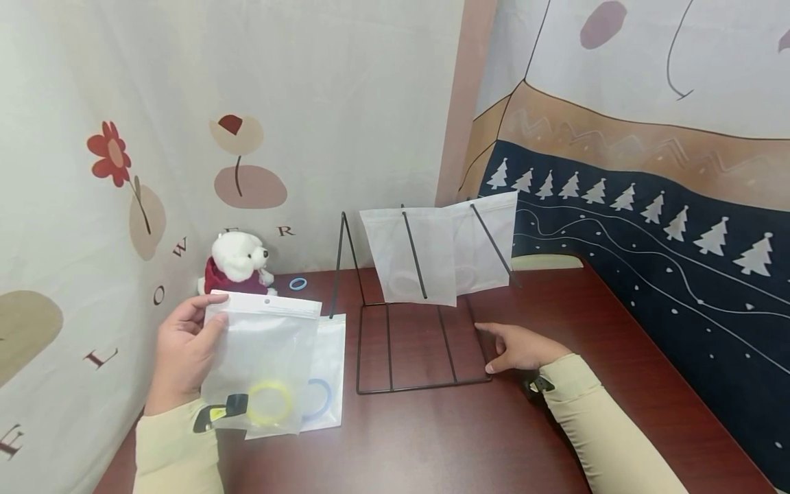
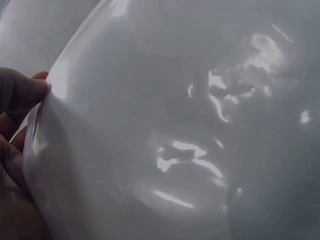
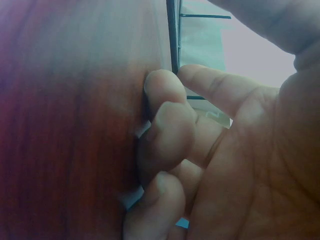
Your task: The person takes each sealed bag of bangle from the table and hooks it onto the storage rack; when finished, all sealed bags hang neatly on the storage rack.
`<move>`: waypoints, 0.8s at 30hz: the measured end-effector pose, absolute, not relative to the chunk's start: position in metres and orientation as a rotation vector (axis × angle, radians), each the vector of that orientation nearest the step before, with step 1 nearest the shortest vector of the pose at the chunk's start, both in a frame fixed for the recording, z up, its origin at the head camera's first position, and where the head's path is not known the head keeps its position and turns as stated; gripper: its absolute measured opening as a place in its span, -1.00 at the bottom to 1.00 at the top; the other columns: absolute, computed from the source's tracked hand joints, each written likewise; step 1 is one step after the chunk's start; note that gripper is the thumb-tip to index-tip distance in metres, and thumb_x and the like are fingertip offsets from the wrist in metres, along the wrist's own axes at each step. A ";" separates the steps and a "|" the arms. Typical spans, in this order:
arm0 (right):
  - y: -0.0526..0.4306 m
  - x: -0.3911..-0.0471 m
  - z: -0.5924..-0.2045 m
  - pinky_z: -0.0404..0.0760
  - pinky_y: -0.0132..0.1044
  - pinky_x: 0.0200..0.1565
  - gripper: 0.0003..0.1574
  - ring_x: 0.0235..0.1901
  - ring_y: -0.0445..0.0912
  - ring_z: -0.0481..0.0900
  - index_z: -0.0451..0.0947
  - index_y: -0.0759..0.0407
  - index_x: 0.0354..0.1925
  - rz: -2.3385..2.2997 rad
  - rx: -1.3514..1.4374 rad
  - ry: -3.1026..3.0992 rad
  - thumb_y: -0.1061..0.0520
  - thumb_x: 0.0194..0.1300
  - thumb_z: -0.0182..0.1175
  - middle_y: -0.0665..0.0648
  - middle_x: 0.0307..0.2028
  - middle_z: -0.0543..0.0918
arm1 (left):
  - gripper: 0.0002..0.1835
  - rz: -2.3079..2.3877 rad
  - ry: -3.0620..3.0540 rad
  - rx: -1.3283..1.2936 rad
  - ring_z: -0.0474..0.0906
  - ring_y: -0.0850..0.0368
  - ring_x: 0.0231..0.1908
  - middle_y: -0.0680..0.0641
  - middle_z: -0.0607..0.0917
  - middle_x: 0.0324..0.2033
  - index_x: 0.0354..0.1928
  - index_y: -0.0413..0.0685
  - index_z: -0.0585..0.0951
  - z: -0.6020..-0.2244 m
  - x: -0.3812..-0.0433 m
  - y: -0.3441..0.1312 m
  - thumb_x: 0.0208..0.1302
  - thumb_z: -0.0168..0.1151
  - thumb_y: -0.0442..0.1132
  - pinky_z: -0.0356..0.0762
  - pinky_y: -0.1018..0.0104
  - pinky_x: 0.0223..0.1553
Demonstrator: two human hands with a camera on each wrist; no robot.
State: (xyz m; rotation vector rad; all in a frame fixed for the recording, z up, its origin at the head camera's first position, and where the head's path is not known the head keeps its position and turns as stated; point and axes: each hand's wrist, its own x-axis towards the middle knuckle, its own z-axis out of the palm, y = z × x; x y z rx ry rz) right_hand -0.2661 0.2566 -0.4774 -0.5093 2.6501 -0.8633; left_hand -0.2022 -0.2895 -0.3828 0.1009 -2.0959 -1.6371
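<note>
My left hand (image 1: pixel 185 350) pinches the upper left edge of a frosted zip bag (image 1: pixel 265 350) between thumb and fingers. A yellow ring (image 1: pixel 270 403) shows low in this bag, and a small hole is in its top strip. Partly behind it is a second bag (image 1: pixel 330 370) with a blue ring (image 1: pixel 321 398). Its top edge meets the tip of a rod of the black wire rack (image 1: pixel 420 389); the held bag hides the rest. My right hand (image 1: pixel 524 346) touches the right side of the rack's base with index finger and thumb. Its other fingers (image 3: pixel 167 132) are bent near the tabletop.
Two more frosted bags, one at left (image 1: pixel 426 240) and one at right (image 1: pixel 487 240), hang on the rack's slanted rods. A white toy bear (image 1: pixel 237 254) in red sits at the back left, beside a loose blue ring (image 1: pixel 298 283). Printed curtains border the brown table (image 1: pixel 432 446).
</note>
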 end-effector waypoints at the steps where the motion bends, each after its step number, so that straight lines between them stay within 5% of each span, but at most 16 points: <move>1: 0.257 -0.266 -0.477 0.56 -0.18 -0.33 0.15 -0.27 -0.03 0.48 0.35 0.18 0.54 -0.863 -0.514 2.650 0.13 0.06 0.64 0.08 -0.33 0.55 | -0.68 -1.636 -2.086 0.089 0.61 0.29 -0.34 0.20 0.77 -0.25 0.15 -0.14 0.71 -0.382 -0.202 -0.289 0.42 0.23 -0.47 0.61 0.62 -0.33; 14: 0.256 -0.265 -0.476 0.55 -0.20 -0.35 0.15 -0.29 -0.04 0.48 0.34 0.17 0.55 -0.856 -0.508 2.653 0.12 0.07 0.64 0.08 -0.34 0.55 | -0.68 -1.611 -2.069 -0.062 0.54 0.25 -0.39 0.21 0.81 -0.16 0.12 -0.29 0.70 -0.376 -0.194 -0.280 0.38 0.21 -0.56 0.52 0.56 -0.40; 24: 0.256 -0.266 -0.478 0.53 -0.19 -0.34 0.13 -0.30 -0.05 0.47 0.35 0.21 0.53 -0.847 -0.548 2.669 0.14 0.08 0.63 0.06 -0.36 0.54 | -0.71 -1.653 -2.040 -0.222 0.38 0.19 -0.54 0.08 0.70 -0.46 0.07 -0.36 0.69 -0.367 -0.184 -0.271 0.36 0.18 -0.61 0.34 0.37 -0.55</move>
